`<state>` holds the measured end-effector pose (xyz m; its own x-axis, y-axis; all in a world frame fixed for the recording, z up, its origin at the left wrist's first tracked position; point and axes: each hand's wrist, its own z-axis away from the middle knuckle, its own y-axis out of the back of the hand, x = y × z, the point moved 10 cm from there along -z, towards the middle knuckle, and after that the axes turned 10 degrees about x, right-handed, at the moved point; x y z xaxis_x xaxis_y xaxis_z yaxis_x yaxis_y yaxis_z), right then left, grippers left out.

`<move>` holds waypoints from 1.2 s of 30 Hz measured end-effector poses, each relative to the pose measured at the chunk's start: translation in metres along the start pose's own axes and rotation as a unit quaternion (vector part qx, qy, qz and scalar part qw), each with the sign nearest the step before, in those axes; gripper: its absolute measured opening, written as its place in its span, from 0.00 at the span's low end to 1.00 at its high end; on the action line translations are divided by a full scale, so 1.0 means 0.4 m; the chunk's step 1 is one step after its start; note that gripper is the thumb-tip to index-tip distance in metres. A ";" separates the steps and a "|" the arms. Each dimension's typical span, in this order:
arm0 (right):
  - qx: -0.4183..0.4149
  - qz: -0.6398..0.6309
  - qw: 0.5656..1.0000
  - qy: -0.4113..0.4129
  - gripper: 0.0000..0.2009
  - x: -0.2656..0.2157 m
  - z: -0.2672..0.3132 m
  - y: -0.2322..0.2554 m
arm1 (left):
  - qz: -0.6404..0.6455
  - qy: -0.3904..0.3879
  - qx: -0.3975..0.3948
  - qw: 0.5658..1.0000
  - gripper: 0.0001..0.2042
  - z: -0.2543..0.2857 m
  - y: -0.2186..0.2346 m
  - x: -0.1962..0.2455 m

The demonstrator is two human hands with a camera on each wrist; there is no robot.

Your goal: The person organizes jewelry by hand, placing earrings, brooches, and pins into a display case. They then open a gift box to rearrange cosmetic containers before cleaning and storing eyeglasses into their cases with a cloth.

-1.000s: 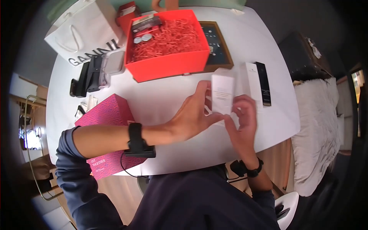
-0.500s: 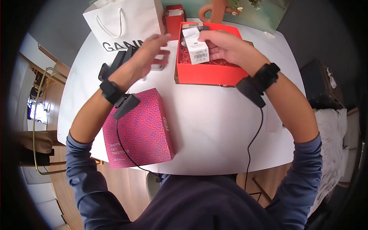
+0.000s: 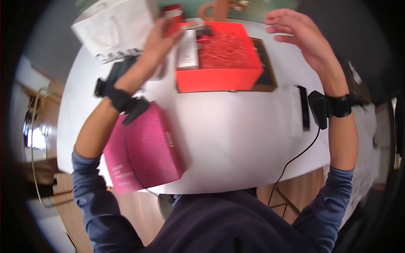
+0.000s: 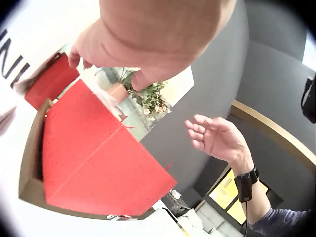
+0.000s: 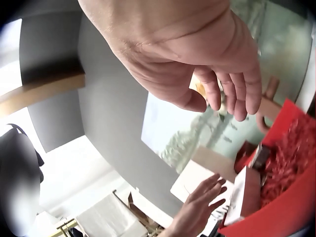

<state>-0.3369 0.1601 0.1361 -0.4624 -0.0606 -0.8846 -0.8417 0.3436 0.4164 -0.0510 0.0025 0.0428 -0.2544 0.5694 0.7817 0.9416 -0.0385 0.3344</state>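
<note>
A white carton [image 3: 188,52] lies along the left end inside the red box [image 3: 219,80], beside red shredded paper [image 3: 225,52] and some small dark boxes [image 3: 203,31]. Just outside that left wall, my left hand [image 3: 161,41] hovers with relaxed fingers and holds nothing. My right hand [image 3: 297,33] is raised off to the right of the red box, its palm turned inward and fingers loosely bent. In the right wrist view, nothing lies between its thumb and fingers. The head view is blurred by motion.
A white paper bag [image 3: 116,27] stands at the back left. Toward the front left sits a patterned pink box [image 3: 141,152]. White and black slim cartons [image 3: 303,108] lie at the right. A dark framed board [image 3: 266,69] is under the red box, and a cable runs from each wrist.
Both hands held the white carton over the table, then the right hand carried it over the red box. Now it lies inside, and the right hand has let go and moved right.
</note>
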 end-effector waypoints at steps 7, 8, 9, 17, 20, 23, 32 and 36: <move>0.208 0.163 0.949 -0.171 0.29 0.562 0.331 0.536 | 0.275 0.178 -0.364 0.872 0.22 0.317 -0.392 0.396; 0.196 0.158 0.942 -0.224 0.33 0.638 0.393 0.537 | 0.287 0.224 -0.439 0.821 0.25 0.412 -0.476 0.411; 0.191 0.118 0.935 -0.276 0.35 0.699 0.443 0.519 | 0.224 0.287 -0.453 0.814 0.32 0.489 -0.559 0.389; 0.190 -0.111 0.939 -0.264 0.35 0.721 0.631 0.258 | 0.131 0.315 -0.389 0.856 0.27 0.675 -0.924 0.270; 0.266 -0.108 0.939 -0.190 0.34 0.586 0.640 0.261 | 0.184 0.204 -0.294 0.915 0.28 0.604 -0.828 0.321; 0.324 -0.129 0.931 -0.111 0.33 0.410 0.602 0.269 | 0.258 0.112 -0.246 0.928 0.28 0.502 -0.715 0.395; 0.132 -0.178 0.974 0.058 0.31 0.015 0.139 0.071 | 0.152 0.105 -0.149 0.971 0.22 0.032 -0.235 0.389; 0.031 -0.210 0.976 -0.054 0.35 0.076 0.041 -0.097 | 0.085 0.155 -0.154 0.972 0.23 0.010 -0.162 0.243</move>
<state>-0.3136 0.1604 0.0895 -0.0456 -0.1097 -0.9929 -0.9307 0.3657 0.0023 -0.1360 0.0638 0.0950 -0.2001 0.2605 0.9445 0.8775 -0.3811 0.2911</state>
